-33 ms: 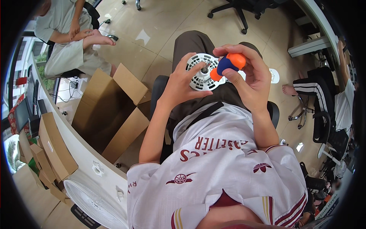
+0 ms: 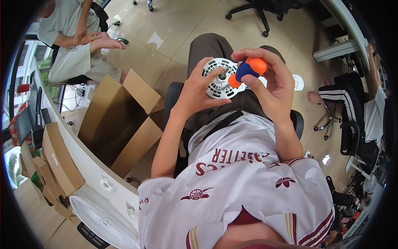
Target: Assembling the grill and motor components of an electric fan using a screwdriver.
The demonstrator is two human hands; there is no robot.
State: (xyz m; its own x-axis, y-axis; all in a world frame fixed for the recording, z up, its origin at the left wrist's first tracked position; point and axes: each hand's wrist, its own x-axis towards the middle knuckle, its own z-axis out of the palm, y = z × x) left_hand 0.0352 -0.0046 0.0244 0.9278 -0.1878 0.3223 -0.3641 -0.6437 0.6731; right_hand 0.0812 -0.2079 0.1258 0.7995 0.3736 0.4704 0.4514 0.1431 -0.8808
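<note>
Our left hand (image 2: 197,89) curls round the rim of a white slotted housing (image 2: 217,90) above our lap, while our right hand (image 2: 275,89) grips an orange-and-blue tool handle (image 2: 247,71) just beside it. On our left we see a curved white surface (image 2: 95,174), with a white fan grille (image 2: 97,218) near. An open cardboard box (image 2: 101,99) stands close by; beyond the tiled floor (image 2: 178,20) sits another person (image 2: 70,56).
</note>
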